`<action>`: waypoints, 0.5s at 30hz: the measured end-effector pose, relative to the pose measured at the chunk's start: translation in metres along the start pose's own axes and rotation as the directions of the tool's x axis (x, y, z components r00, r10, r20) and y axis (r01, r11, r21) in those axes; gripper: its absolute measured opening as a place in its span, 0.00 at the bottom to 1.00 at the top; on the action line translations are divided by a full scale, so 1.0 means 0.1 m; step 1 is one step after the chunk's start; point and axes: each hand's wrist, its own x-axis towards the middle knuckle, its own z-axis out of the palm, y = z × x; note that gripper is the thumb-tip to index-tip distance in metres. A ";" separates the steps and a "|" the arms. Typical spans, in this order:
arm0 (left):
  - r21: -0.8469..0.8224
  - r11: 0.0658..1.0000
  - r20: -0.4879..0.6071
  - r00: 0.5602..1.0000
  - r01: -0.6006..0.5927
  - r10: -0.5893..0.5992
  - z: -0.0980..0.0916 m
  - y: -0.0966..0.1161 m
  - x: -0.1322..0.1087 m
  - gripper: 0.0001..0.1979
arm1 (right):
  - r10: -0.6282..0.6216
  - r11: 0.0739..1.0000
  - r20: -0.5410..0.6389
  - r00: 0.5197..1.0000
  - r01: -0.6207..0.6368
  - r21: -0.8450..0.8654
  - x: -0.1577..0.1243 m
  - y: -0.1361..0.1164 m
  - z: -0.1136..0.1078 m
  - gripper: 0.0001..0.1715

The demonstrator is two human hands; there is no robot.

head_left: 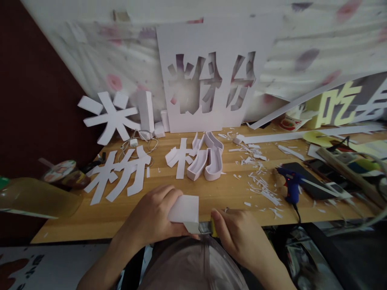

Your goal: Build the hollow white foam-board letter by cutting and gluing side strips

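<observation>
- Left hand: fingers gripping the white piece; I'd keep them off the blade's path.
- Right hand: fingers wrapped round the cutter; shave lightly.

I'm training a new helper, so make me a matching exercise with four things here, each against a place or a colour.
1. Glue gun
2. Cutter
3. Bottle
4. Cut-out sheet

A. In the right hand
B. Upright at the back
C. Blue
D. At the far left

Pairs: 1-C, 2-A, 3-D, 4-B
</observation>
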 end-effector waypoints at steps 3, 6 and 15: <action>0.013 1.000 -0.005 1.000 -0.009 0.009 -0.01 -0.03 0.00 0.32 | -0.059 0.997 -0.027 0.998 0.057 -0.049 0.02 0.00 0.01 0.30; 0.028 1.000 -0.009 1.000 -0.001 0.001 0.00 -0.04 0.00 0.34 | -0.107 0.987 -0.076 0.991 0.097 -0.125 0.04 -0.01 0.03 0.30; -0.022 1.000 -0.033 0.999 -0.023 0.022 -0.02 0.04 -0.10 0.37 | 0.069 0.979 -0.175 0.982 -0.100 -0.176 0.08 0.33 0.02 0.33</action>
